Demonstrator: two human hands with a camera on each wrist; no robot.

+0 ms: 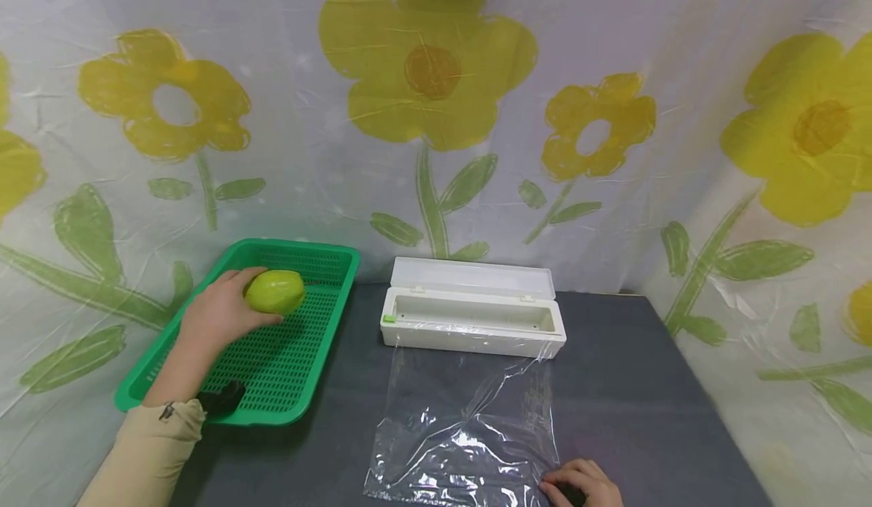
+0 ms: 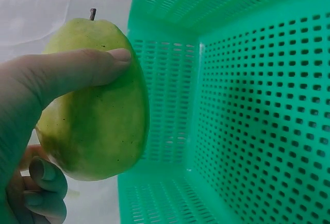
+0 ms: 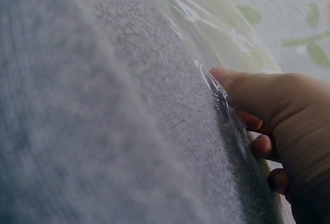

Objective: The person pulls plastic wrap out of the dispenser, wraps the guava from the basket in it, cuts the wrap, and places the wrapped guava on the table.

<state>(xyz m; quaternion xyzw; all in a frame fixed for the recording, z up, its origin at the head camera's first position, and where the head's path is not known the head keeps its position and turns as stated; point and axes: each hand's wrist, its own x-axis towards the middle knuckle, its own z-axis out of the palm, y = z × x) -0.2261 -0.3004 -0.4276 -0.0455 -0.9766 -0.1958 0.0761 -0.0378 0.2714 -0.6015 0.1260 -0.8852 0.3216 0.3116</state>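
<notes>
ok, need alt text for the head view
A person's left hand holds a yellow-green fruit over a green basket, while the right hand pinches the right edge of clear plastic film extending from an open white box on a dark tabletop. Flower-print sheeting forms the backdrop.

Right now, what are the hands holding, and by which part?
The left hand grips the yellow-green fruit by its sides, leaving the stem free; the right hand pinches the clear film near its closest right corner.
</notes>
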